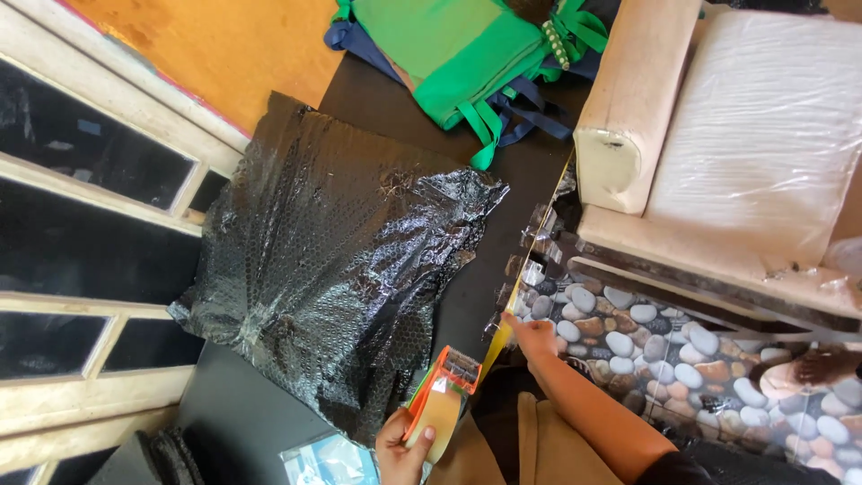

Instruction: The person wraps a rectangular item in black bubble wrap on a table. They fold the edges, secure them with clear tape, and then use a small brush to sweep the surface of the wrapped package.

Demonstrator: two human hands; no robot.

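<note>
The left hand (400,449) grips an orange tape dispenser (440,400), light and rigid; the right hand (532,337) apparently pinches its thin, sticky yellowish tape strip (496,346) beside crinkly black bubble wrap (332,260).

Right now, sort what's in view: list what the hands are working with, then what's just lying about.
In hand:
- left hand grips an orange tape dispenser
- right hand pulls out the clear tape strip
- black bubble wrap beside them

Lying about:
- green and blue bags
- plastic-covered sofa
- blue packet
</note>
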